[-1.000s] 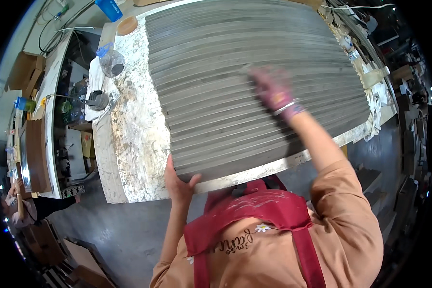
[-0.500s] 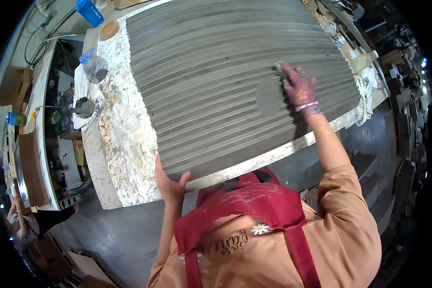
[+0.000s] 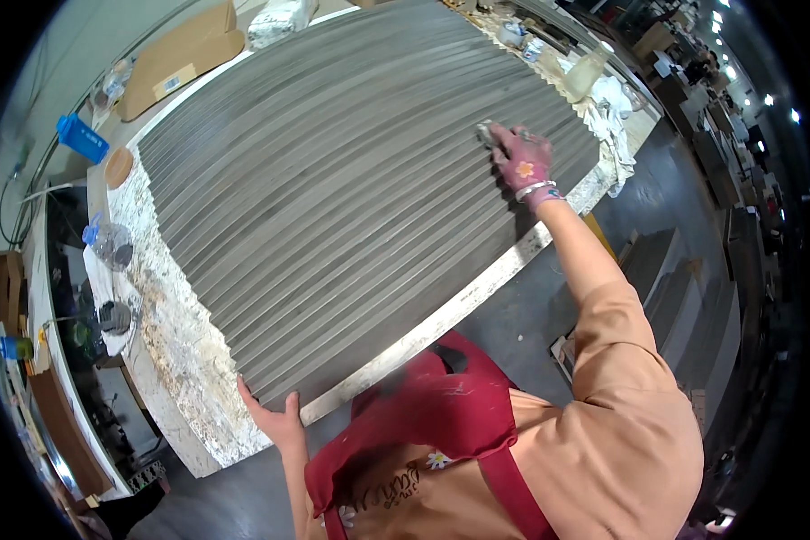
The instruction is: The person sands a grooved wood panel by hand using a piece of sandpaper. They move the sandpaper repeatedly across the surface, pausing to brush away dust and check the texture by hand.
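Note:
A large dark-grey panel with long parallel ridges lies flat on a white-smeared table. My right hand, in a pink stained glove with a flower on its back, presses on the panel's right part. Its fingers are closed over a small greyish pad or wad, largely hidden, so its kind is unclear. Bare, my left hand rests at the panel's near-left corner, thumb and finger spread apart along the edge; its other fingers are hidden.
Along the table's left side are a clear bottle with a blue cap, a round wooden disc and a blue cup. Flattened cardboard lies at the back. White rags and a cloudy bottle stand along the right edge.
The view has turned, so the panel and table appear tilted and shifted left. My right hand stays on the panel's right part, the left at its near corner. More of the back cardboard shows.

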The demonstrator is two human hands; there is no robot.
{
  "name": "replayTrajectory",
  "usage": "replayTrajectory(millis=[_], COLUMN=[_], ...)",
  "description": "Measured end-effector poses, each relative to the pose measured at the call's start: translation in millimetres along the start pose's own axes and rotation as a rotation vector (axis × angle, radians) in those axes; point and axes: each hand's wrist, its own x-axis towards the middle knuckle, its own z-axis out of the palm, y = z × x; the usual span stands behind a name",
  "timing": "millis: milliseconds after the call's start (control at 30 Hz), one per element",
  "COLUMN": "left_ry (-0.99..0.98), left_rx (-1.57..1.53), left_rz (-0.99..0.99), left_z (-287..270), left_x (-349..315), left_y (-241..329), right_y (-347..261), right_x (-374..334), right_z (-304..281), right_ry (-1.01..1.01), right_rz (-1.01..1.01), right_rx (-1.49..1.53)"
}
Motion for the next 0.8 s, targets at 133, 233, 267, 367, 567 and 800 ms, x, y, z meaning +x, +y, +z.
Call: replayTrajectory(millis=[133,233,267,367,567,800], left_ry=[0.014,-0.003,-0.014,-0.059,-0.075,-0.092], left_rx=[0.027,0.035,0.042,0.075,0.135,0.119], left_rz=[0.001,-0.002,-0.019,-0.030,-0.175,-0.242], left_z=[-2.8,-2.9,-4.8,-6.3,-16.6,-22.3], left_x=[-1.8,-1.9,-1.8,0.2,-4.1,-2.6], left_y=[-12.4,-8.8,-1.6,8.4,-0.2,-3.1], right_y=[-99.3,-96.6,-68.0,86.2,208.1,193.3], right_x=[-26.2,-56.0,-45.1,6.0,82.2,35.4], right_z=[-6.3,27.2,22.7,57.3,-5.5,11.4], right_ry=[-0.006,-0.335,-0.225,0.010,-0.048,0.061], right_rz=[-0.454,-0.418,-0.471,-0.259,0.190,-0.299], right_rx=[-0.073,0.493,0.250,-0.072,-0.159,-0.060])
